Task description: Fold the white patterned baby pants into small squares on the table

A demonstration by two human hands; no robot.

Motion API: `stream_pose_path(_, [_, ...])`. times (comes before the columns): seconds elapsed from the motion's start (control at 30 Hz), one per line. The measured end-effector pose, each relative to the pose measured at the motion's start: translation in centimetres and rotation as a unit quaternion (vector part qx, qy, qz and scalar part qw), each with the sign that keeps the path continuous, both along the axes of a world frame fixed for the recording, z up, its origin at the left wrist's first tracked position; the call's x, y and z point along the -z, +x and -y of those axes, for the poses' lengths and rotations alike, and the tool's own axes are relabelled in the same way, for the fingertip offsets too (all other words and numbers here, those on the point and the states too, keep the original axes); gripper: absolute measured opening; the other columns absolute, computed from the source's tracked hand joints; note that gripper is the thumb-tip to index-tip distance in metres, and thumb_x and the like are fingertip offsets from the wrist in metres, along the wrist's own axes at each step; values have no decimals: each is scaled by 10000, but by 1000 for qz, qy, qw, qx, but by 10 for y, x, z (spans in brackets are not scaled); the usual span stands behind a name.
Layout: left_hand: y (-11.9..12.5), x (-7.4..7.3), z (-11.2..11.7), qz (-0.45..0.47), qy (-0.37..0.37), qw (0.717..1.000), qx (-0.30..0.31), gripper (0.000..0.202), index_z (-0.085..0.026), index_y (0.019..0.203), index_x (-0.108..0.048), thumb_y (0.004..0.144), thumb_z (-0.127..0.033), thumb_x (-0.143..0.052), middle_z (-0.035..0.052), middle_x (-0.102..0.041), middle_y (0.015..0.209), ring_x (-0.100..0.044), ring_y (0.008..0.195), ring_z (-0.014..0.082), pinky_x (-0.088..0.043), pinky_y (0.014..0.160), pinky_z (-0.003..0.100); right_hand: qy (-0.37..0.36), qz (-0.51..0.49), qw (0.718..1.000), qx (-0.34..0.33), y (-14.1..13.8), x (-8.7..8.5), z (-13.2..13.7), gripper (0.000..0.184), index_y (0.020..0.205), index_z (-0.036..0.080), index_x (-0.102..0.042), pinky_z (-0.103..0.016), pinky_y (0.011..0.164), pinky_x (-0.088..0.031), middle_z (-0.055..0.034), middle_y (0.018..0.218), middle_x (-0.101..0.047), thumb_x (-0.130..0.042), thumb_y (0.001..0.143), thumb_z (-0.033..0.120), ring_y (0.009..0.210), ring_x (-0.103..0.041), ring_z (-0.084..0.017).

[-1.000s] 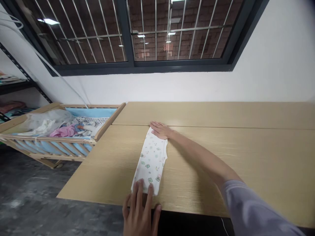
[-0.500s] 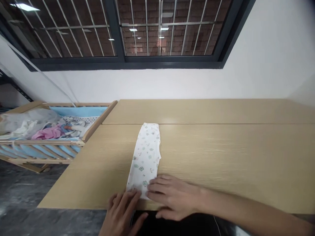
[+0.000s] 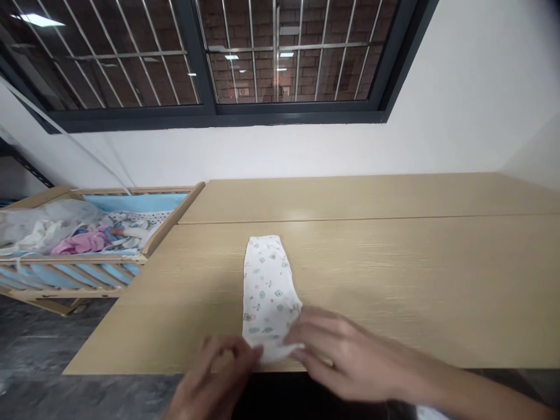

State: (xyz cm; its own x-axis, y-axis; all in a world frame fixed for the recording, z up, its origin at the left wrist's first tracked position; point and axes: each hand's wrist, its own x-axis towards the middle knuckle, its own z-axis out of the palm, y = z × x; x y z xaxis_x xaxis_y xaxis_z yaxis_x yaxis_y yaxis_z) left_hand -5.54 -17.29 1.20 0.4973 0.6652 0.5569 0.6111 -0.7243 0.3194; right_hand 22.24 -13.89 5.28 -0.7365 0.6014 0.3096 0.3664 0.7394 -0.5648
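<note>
A white baby garment with small green print lies folded in a long strip on the pale wood table. Its near end is bunched at the table's front edge. My left hand is curled at the near left corner of the cloth, pinching it. My right hand comes in from the right, its fingers over the near right part of the cloth and gripping it. Motion blur softens both hands. The garment's very end is hidden under my fingers.
A wooden crib with blue padding stands left of the table, holding white and pink clothes. A seam crosses the table behind the garment. Dark floor lies below the front edge. A barred window is set in the white wall.
The garment's far end has moved away from the table seam toward me. The strip looks shorter. Both hands have closed in on its near end, and the view has tilted slightly.
</note>
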Motion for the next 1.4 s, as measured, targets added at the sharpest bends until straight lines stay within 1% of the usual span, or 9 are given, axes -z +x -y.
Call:
stream_pose_path(0.1, [7,-22,-48,59,14,998,-35,337,-289,1261,-633,960,-148,-576,28,-696,1010,-680,902,152,-570,783,250,-51,-27,997,46,-1,-18,-37,230,1154,179,-649,-325,814,-556,-87,1083,-668,-469,1022,235,934,-651,-173])
stream_pose_path(0.23, [21,-41,-132,45,-53,992,-107,183,-235,1060,-721,942,-329,-618,47,-738,1049,-677,988,206,-541,914,331,-32,-72,988,136,-13,-4,-116,194,1090,183,-687,-313,773,-513,-81,1073,-667,-556,974,268,918,-630,-182])
stream_pose_path(0.4, [39,-20,-216,-33,-161,971,-175,186,-189,1022,-732,905,-194,-586,71,-757,1093,-680,1037,223,-516,910,313,-77,-31,977,196,-30,39,-206,194,937,141,-728,-244,674,-446,-47,879,-724,-535,923,145,753,-617,-142])
stream_pose_path(0.53, [50,0,-244,-75,-161,961,-214,188,-164,998,-729,876,-130,-590,118,-748,1088,-673,1041,244,-499,907,328,-85,11,969,234,-38,64,-235,172,885,118,-741,-242,629,-423,-52,797,-725,-569,872,116,714,-619,-158])
stream_pose_path(0.67, [58,3,-216,-99,-118,956,-250,301,-143,1201,-649,928,-151,-521,167,-667,1243,-588,1193,292,-443,1017,414,-64,17,974,216,-38,71,-239,200,928,128,-739,-258,720,-464,-58,868,-733,-546,880,104,801,-644,-176])
stream_pose_path(0.83, [74,31,-114,-127,8,958,-255,422,-124,1315,-559,998,-383,-458,203,-608,1337,-588,1184,342,-473,1006,497,24,16,983,180,-38,57,-215,313,1248,132,-632,-371,1046,-427,-147,1254,-647,-484,998,250,1208,-572,-238])
stream_pose_path(0.97, [84,71,-56,-163,64,945,-275,549,-63,1356,-524,973,-453,-477,261,-570,1396,-548,1287,400,-513,984,522,109,72,991,-22,-54,50,-172,495,1479,170,-460,-433,1180,-326,-148,1553,-442,-422,1045,406,1444,-395,-258])
stream_pose_path(1.1, [87,86,-45,-193,28,936,-294,482,-63,1260,-611,967,-426,-489,246,-654,1284,-581,1263,402,-505,1021,533,88,131,973,-168,-67,71,-147,574,1550,142,-368,-421,1230,-249,-150,1639,-291,-369,1059,440,1525,-255,-242])
stream_pose_path(1.4, [82,83,-45,-188,34,937,-292,508,-99,1383,-549,980,-404,-489,243,-555,1439,-551,1309,391,-515,1006,507,56,193,978,-55,-60,98,-227,642,1607,171,-237,-470,1264,-99,-87,1669,-170,-301,1057,496,1556,-123,-241])
